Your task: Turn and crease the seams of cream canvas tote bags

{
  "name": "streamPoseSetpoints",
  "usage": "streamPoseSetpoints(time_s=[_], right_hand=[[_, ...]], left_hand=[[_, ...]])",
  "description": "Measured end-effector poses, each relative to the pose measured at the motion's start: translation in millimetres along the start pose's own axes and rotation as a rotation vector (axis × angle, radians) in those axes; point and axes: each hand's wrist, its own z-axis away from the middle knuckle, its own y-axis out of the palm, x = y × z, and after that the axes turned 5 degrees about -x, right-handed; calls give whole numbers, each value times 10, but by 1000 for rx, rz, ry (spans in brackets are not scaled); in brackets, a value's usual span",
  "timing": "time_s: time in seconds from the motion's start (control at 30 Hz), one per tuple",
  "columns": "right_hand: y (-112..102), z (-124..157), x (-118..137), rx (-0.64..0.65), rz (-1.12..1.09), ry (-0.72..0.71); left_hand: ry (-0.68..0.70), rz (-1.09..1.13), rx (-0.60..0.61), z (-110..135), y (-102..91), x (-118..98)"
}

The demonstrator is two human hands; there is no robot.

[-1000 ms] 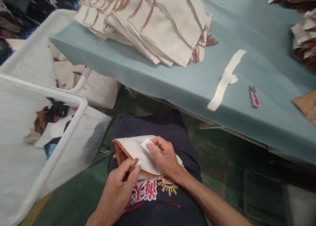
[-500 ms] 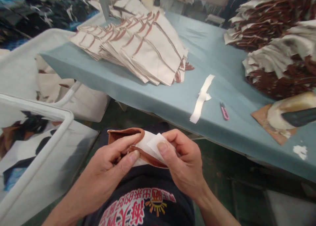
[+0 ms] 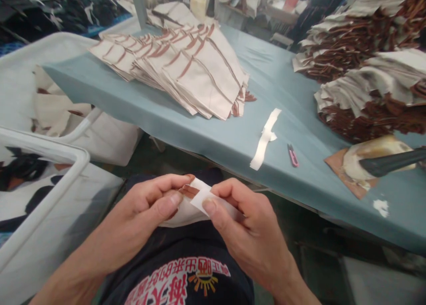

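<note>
Over my lap, a brown and off-white leather piece (image 3: 186, 215) is pinched by my left hand (image 3: 146, 214), thumb on top near its brown edge. My right hand (image 3: 248, 223) pinches a small white strip (image 3: 200, 201) between thumb and fingers, laid across the brown edge of the piece. The right fingers hide part of the strip and the piece's right end. On the table ahead lie a longer white strip (image 3: 265, 138) and pink-handled thread snips (image 3: 293, 155).
The blue-covered table (image 3: 213, 136) bears a fanned stack of off-white pieces (image 3: 203, 74). Piles of brown and white pieces (image 3: 362, 92) stand at the right, near a brush (image 3: 389, 160) with a dark handle on a brown scrap. White bins (image 3: 83, 158) with offcuts stand at the left.
The leather piece has turned in my hands, so its off-white side shows more below. The white strip has moved left over the brown edge, closer to my left fingertips.
</note>
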Motion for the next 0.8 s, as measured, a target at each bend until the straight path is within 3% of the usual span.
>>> streamPoseSetpoints(time_s=[0.47, 0.8], right_hand=[[157, -121, -36, 30, 100, 102], [314, -105, -108, -10, 126, 105]], left_hand=[[86, -194, -98, -18, -21, -6], [-12, -182, -113, 19, -75, 84]])
